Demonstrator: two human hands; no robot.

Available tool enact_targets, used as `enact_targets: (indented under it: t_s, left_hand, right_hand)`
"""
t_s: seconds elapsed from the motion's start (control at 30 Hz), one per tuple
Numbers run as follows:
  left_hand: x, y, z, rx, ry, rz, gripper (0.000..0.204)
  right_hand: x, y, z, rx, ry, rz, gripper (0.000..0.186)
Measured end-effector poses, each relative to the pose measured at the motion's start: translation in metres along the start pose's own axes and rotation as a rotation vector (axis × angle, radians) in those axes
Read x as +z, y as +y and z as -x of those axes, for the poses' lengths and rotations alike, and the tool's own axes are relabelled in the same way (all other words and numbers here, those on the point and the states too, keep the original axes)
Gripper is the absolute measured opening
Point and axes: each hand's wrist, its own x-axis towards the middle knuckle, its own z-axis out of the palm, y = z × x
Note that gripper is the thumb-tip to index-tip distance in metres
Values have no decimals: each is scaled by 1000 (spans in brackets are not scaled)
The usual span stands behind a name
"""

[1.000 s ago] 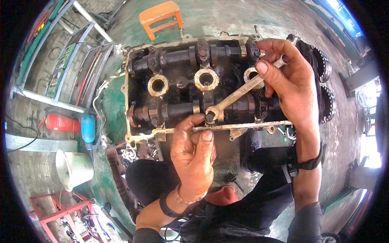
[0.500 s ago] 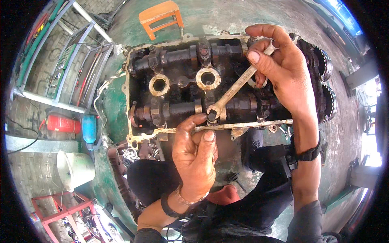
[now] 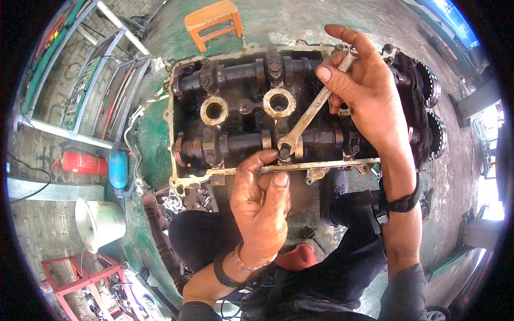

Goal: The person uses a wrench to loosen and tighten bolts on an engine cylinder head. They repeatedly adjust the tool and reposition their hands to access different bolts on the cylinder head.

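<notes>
My right hand [image 3: 361, 88] is closed round the ring-end part of a combination wrench [image 3: 313, 109]. The wrench slants down to the left, its open end around a dark bolt head [image 3: 285, 153] near the close edge of an oily engine cylinder head [image 3: 300, 165]. Its index finger is raised past the ring end, while the thumb presses the shank. My left hand [image 3: 259, 200] is at the near rim, index fingertip beside the bolt, thumb apart and pointing up. Its other fingers curl partly out of sight. Two dark camshafts [image 3: 241, 143] run across the head.
An orange stool [image 3: 214, 21] stands beyond the engine. To the left are a metal rack [image 3: 80, 80], a red fire extinguisher [image 3: 83, 163], a blue bottle [image 3: 118, 171] and a pale bucket [image 3: 99, 224]. Toothed cam sprockets [image 3: 436, 131] sit at the engine's right end.
The wrench's ring end has swung left and slightly away with my right hand, its open end staying at the bolt. My left hand remains beside the bolt. The view has shifted slightly.
</notes>
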Motion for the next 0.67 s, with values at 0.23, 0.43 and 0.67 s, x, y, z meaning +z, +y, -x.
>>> enact_targets:
  t_s: [0.23, 0.43, 0.67]
  left_hand:
    - [-2, 1, 0, -17, -5, -17, 33]
    - [-2, 3, 2, -58, 8, 27, 33]
    - [-2, 3, 1, -21, -9, -6, 33]
  right_hand:
    - [10, 1, 7, 2, -45, 12, 53]
    - [8, -2, 6, 73, -158, 59, 42]
    - [8, 2, 6, 59, -150, 103, 42]
